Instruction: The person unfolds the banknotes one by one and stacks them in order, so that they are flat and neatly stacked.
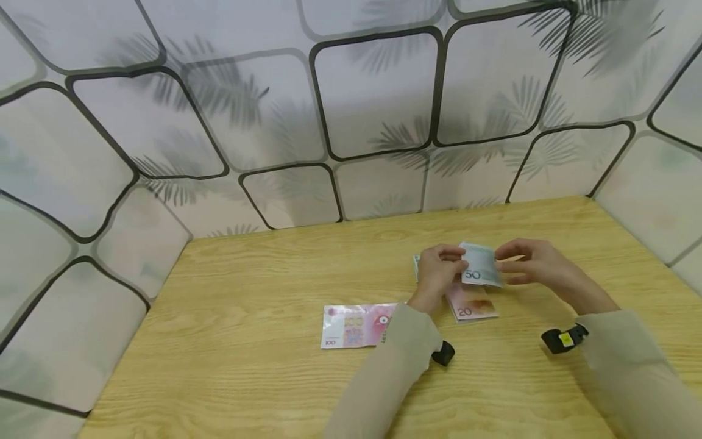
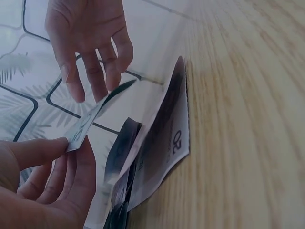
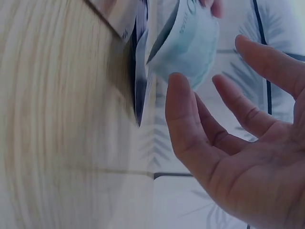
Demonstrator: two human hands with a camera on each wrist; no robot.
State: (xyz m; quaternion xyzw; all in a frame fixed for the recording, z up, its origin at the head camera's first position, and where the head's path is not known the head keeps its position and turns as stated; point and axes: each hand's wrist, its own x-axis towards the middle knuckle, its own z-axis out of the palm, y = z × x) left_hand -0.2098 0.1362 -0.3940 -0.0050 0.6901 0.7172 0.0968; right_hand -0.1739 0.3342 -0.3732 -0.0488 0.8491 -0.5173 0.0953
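My left hand (image 1: 436, 271) pinches a green 50 banknote (image 1: 480, 266) by its left edge, holding it raised above other notes. Close to the note's right edge is my right hand (image 1: 534, 268), its fingers spread and loosely bent. In the left wrist view a gap shows between those fingers and the held note (image 2: 90, 121). Under it lies a brownish 20 banknote (image 1: 473, 306) on a small pile, its bent edges standing up in the left wrist view. A greenish note (image 1: 415, 266) peeks out behind my left hand, mostly hidden.
A pink 100 banknote (image 1: 353, 329) lies flat on the wooden table (image 1: 236, 353), left of the pile and partly covered by my left sleeve. Patterned fabric walls (image 1: 378, 97) stand behind the table and on both sides. Each wrist wears a black strap device (image 1: 560, 340).
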